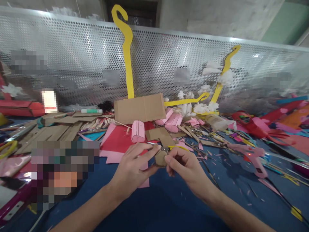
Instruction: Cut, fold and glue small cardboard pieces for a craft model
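Observation:
A small brown cardboard piece with angled edges is held up in front of me. My left hand grips it from the left, fingers along its top and thumb below. My right hand is closed at the piece's right edge, the thumb tip against it; its other fingers are curled and partly hidden. Just behind the hands show a metal part and a thin yellow strip, perhaps a tool handle; I cannot tell which. Pink paper lies under the left hand.
A cardboard box with a tall yellow hook stands ahead, near a small pink paper prism. A pink glue gun rests at right with its cord. Scraps cover the blue table; a perforated metal panel rises behind.

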The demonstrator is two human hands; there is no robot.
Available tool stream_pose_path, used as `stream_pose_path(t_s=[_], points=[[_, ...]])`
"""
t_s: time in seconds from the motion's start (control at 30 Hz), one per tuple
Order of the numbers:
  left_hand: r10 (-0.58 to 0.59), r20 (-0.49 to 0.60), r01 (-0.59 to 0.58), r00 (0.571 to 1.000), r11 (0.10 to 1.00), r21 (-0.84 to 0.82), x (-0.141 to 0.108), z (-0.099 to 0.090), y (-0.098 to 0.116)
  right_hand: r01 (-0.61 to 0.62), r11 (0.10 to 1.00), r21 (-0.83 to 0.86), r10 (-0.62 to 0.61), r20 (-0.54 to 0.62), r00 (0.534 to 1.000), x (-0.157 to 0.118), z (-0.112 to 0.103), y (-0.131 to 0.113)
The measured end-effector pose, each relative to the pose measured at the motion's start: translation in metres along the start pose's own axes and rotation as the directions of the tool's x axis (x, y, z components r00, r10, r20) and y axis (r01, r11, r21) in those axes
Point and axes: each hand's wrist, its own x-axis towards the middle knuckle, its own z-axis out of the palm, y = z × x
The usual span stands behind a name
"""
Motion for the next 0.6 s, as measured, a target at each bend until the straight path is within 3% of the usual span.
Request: stream_pose_path(t_s=[0.4, 0.6], points=[[-0.013, 0.061, 0.009, 0.998, 0.998, 0.067, 0.0025, 0.0001, -0.0021, -0.028, 0.998, 0.05, 0.028, -0.001, 1.0, 0.0011, -0.0007, -0.0006], [-0.109, 0.076, 0.112, 0.991, 0.993, -0.03, 0.0065, -0.0037, 0.0063, -0.028, 0.996, 0.088, 0.029, -0.01, 1.0, 0.0004, 0.0009, 0.0003]])
